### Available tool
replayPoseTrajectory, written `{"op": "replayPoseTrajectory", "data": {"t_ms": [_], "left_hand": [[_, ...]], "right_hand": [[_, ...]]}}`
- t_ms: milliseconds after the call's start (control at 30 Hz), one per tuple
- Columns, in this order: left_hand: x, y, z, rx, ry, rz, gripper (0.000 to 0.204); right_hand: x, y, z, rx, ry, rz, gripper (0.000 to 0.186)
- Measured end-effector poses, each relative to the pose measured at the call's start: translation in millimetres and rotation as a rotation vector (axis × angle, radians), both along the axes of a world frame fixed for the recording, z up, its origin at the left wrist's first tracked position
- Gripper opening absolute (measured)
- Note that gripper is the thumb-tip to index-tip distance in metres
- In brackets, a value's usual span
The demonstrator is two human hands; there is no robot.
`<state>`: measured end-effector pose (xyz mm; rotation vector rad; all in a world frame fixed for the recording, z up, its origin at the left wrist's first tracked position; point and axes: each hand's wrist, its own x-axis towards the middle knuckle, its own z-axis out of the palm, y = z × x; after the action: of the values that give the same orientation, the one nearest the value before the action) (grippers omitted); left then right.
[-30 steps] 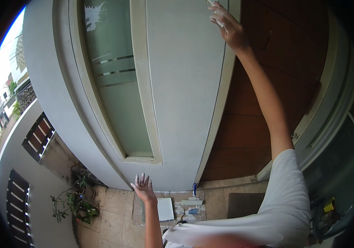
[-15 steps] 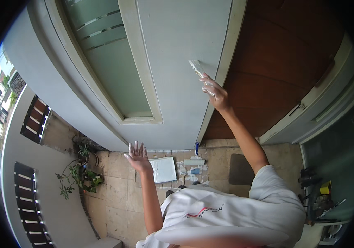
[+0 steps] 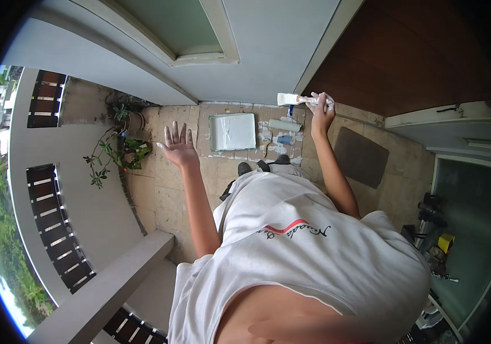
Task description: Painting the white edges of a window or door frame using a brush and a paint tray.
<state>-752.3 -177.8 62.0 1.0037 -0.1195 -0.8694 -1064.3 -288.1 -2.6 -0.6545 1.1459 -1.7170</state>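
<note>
My right hand is closed round the handle of a paintbrush, whose wide bristles, white with paint, point left. Hand and brush are in front of the lower wall and the door frame; whether the bristles touch either I cannot tell. My left hand is raised and empty, its fingers spread and smeared with white. Below on the floor lies a paint tray holding white paint. Right of it are a paint roller with a blue handle, a second brush and a small blue item.
Paint-spotted cardboard lies under the tray. A pale wall with a framed window rises ahead, a brown door to its right. A dark mat lies at right; a potted plant stands left.
My right hand and the brush have come away from higher on the wall, down toward its base, and the brush has turned level. The view has tipped down toward the floor; my left hand stays spread.
</note>
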Motion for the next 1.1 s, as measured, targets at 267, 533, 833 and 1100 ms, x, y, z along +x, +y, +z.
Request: {"op": "replayPoseTrajectory", "data": {"t_ms": [267,533,833,1100], "left_hand": [[24,51,-13,0.038,-0.002,0.191,0.062],[8,72,-43,0.203,0.037,0.169,0.063],[71,9,-45,0.1,0.079,-0.005,0.061],[183,15,-54,0.086,0.14,-0.108,0.062]], "right_hand": [[-22,44,-106,0.77,-0.757,-0.115,0.027],[-1,85,-186,1.001,-0.95,0.189,0.014],[52,64,-115,0.822,-0.736,0.374,0.007],[131,84,-107,0.892,-0.404,0.409,0.026]]}}
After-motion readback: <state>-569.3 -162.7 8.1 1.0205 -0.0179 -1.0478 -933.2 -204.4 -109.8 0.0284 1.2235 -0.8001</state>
